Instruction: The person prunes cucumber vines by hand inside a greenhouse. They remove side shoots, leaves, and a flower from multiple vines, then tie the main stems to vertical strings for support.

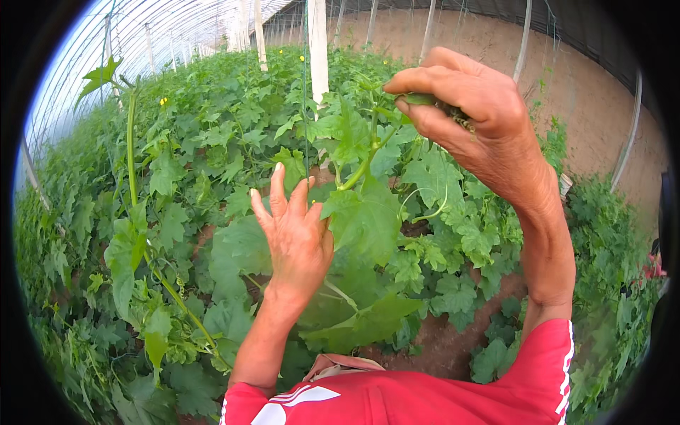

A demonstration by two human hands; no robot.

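Note:
My right hand (473, 101) is raised at upper right, its fingers curled around green and curly plant trimmings (458, 114). Its fingertips are close to the leafy tip of a climbing vine (362, 169) with lobed leaves. My left hand (300, 228) is lower, back towards me, with several fingers spread. Its index finger meets or nearly meets a hanging green string (306, 117). A broad leaf (366, 218) covers the thumb side, so I cannot see whether anything is pinched there. Thin tendrils (438, 207) curl to the right of that leaf.
Another thick vine stem (132, 154) rises at left. Dense leafy plants (212, 133) fill the greenhouse, with white posts (319, 53) among them. An earthen wall (589, 117) runs along the right. Bare soil (451, 340) shows near my body. Something pink (654, 266) is at far right.

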